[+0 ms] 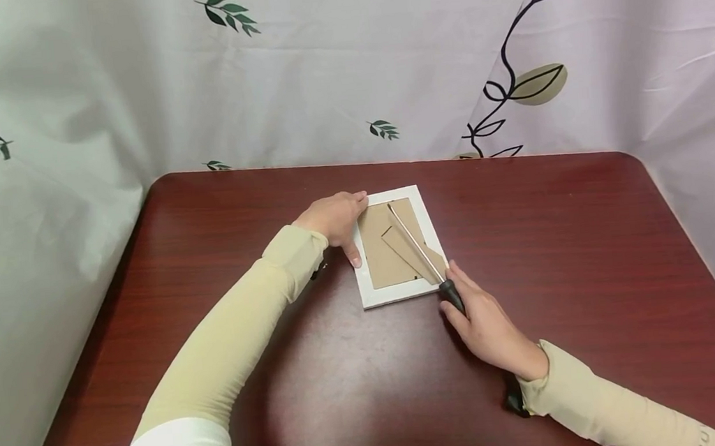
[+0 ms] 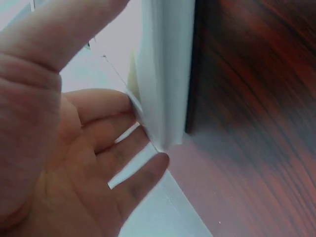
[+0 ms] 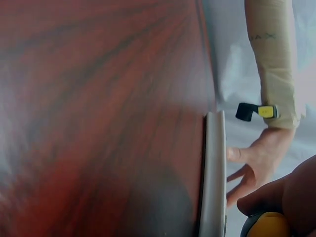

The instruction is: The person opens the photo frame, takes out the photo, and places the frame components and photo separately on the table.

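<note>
A white picture frame (image 1: pixel 379 296) lies on the table with its tan backing board (image 1: pixel 375 249) facing up. A tan stand leg (image 1: pixel 405 251) slants across the board. My left hand (image 1: pixel 332 219) rests against the frame's left side, thumb and fingers spread apart. In the left wrist view its fairly straight fingers touch the frame's white edge (image 2: pixel 165 74). My right hand (image 1: pixel 488 321) grips the dark handle of a screwdriver (image 1: pixel 419 249) beside the frame's lower right corner. The shaft reaches over the backing toward the top; whether the tip touches is unclear. A yellow handle end (image 3: pixel 270 226) shows in the right wrist view.
The dark red wood-grain table (image 1: pixel 587 254) has rounded far corners. Behind it hangs a white curtain (image 1: pixel 320 72) printed with leaves. A black strap device (image 1: pixel 515 398) sits at the right wrist, under the sleeve's cuff.
</note>
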A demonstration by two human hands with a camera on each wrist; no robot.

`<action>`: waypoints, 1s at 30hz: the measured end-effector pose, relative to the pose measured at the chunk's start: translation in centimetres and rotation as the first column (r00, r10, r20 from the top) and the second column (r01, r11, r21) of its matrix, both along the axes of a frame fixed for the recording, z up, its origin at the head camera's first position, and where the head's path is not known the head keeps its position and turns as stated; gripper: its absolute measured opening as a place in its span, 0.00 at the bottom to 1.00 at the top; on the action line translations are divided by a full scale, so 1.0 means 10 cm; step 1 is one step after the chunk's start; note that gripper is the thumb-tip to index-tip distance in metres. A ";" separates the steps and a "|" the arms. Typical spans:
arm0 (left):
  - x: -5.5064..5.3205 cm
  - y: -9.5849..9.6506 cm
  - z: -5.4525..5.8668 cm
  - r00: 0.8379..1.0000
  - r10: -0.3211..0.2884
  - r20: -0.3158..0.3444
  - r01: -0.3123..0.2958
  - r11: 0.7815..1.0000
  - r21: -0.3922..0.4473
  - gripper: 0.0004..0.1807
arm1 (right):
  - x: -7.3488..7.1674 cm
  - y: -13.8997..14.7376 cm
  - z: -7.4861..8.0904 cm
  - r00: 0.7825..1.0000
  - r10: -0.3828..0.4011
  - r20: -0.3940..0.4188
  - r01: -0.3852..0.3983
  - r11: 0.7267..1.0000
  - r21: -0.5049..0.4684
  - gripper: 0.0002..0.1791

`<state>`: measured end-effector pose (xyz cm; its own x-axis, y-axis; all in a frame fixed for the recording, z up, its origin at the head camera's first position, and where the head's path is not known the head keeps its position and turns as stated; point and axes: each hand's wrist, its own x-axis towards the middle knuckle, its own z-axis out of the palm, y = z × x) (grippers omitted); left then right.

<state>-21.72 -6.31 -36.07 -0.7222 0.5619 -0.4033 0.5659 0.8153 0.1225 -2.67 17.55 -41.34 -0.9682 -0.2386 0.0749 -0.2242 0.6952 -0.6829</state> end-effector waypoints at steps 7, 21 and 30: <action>0.06 -0.01 0.01 0.999 0.051 -0.006 -0.051 0.999 -0.018 0.70 | -0.07 0.02 0.00 1.000 -0.003 0.012 0.003 1.000 0.023 0.31; 0.22 -0.03 -0.01 0.985 0.155 -0.072 -0.153 0.988 0.028 0.58 | -0.19 0.09 0.02 0.999 0.029 -0.021 -0.027 0.994 0.108 0.28; 0.31 0.00 0.00 0.976 0.198 -0.091 -0.196 0.980 0.032 0.52 | -0.27 0.11 0.02 0.999 0.033 -0.018 -0.030 0.992 0.120 0.27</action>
